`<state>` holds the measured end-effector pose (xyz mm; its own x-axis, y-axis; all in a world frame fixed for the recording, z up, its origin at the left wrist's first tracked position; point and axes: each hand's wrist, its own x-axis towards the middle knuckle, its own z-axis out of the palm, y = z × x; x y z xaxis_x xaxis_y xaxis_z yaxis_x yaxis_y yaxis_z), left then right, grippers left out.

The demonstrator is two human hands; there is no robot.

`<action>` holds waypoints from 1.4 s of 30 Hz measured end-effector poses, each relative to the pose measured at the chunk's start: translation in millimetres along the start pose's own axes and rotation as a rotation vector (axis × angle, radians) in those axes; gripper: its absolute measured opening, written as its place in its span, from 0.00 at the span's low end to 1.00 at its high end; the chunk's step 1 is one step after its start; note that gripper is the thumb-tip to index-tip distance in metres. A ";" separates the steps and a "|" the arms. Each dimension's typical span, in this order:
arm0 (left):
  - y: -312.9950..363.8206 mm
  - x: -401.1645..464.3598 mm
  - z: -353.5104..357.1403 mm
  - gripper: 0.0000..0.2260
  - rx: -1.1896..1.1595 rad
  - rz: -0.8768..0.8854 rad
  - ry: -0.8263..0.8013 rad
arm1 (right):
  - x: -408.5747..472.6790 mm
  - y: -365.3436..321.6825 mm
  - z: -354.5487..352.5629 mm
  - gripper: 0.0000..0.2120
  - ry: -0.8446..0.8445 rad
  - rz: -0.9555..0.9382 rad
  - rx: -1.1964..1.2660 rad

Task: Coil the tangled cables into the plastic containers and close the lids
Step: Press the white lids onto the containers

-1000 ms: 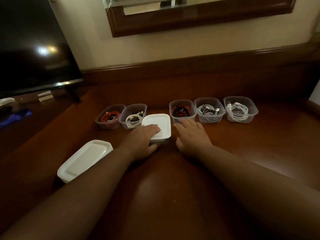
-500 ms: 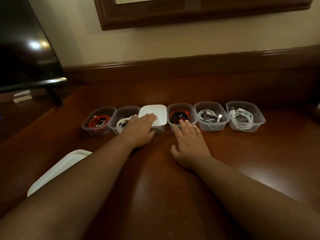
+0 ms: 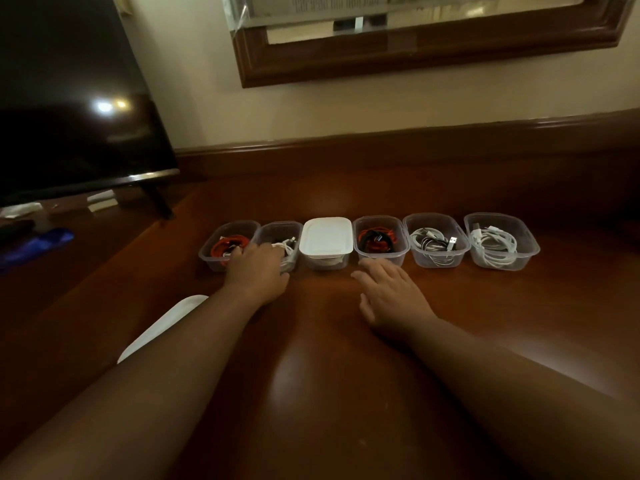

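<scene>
Several clear plastic containers stand in a row on the wooden table. The third from the left (image 3: pixel 325 261) wears a white lid (image 3: pixel 326 236). The others are uncovered: one with a red cable (image 3: pixel 227 245), one with a white cable (image 3: pixel 282 242), one with red and black cables (image 3: pixel 379 240), one with white and black cables (image 3: pixel 436 244), and one with white cable (image 3: pixel 500 244). My left hand (image 3: pixel 258 268) rests against the front of the white-cable container, its fingers on the rim. My right hand (image 3: pixel 393 292) lies flat on the table before the red-and-black container, holding nothing.
A stack of white lids (image 3: pixel 162 327) lies at the near left, partly hidden by my left forearm. A dark television (image 3: pixel 69 109) on a stand fills the left. A raised wooden ledge (image 3: pixel 415 147) and a framed mirror (image 3: pixel 415 39) back the table.
My left hand left the lidded container and slid left to the white-cable container. My right hand drew back slightly from the row. The lidded container now sits in line with the others.
</scene>
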<state>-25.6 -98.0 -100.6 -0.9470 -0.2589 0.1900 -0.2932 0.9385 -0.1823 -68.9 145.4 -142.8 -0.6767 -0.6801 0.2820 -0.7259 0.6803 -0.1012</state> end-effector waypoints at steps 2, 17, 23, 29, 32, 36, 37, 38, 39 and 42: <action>0.9 -11.4 -6.8 0.16 -0.015 0.027 0.006 | -6.4 -9.6 -3.1 0.27 -0.062 0.035 0.067; 26.3 -150.3 -30.5 0.11 -0.334 0.454 0.066 | -95.5 -55.5 -21.2 0.32 -0.085 0.375 0.742; 34.8 -189.1 -43.6 0.12 -0.335 0.640 0.020 | -121.5 -56.2 -26.1 0.29 0.122 0.529 1.055; 7.3 -196.8 -43.6 0.10 -0.356 0.629 -0.056 | -138.1 -53.4 -30.2 0.31 0.156 0.523 1.105; -6.6 -195.8 -42.0 0.12 -0.427 0.551 -0.086 | -142.0 -59.0 -34.3 0.43 0.001 0.384 1.049; -13.7 -195.8 -37.7 0.10 -0.497 0.500 -0.081 | -146.0 -67.3 -37.2 0.53 -0.101 0.217 0.885; -14.3 -195.8 -36.2 0.09 -0.502 0.491 -0.084 | -146.7 -68.0 -37.4 0.55 -0.101 0.200 0.856; -14.3 -196.0 -35.6 0.08 -0.505 0.485 -0.087 | -147.1 -67.9 -37.4 0.57 -0.099 0.192 0.840; -14.6 -196.2 -35.6 0.08 -0.511 0.479 -0.092 | -146.9 -67.6 -37.5 0.59 -0.101 0.189 0.821; -19.1 -194.3 -37.9 0.14 -0.662 0.448 -0.093 | -144.8 -67.6 -37.1 0.58 -0.108 0.190 0.761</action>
<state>169.0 -57.0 -97.5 -0.9718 0.1838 0.1475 0.2281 0.8907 0.3931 82.7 208.0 -141.4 -0.7772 -0.6206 0.1041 -0.4552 0.4401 -0.7740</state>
